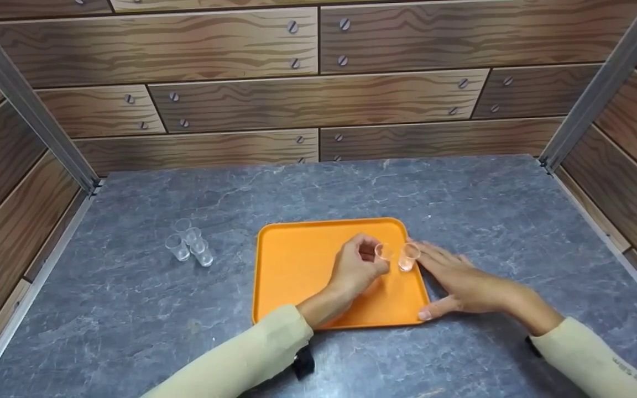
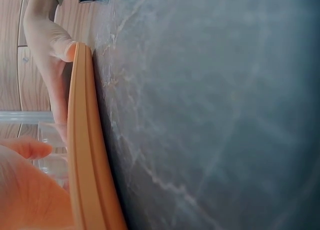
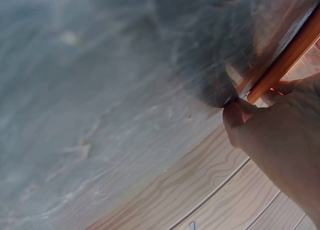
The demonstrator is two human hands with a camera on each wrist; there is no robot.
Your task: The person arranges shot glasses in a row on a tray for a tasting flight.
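Honestly, left hand point(image 1: 358, 269) pinches one clear cup point(image 1: 383, 252) over the orange tray point(image 1: 296, 265), just beside a second cup point(image 1: 408, 257) by the flat, relaxed right hand point(image 1: 459, 279); a nudge could topple either.

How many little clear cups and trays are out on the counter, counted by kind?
Clear cups on the orange tray: 2, one in the left hand, one by the right hand
Clear cups grouped on the counter: 4
Orange trays: 1
Total: 7
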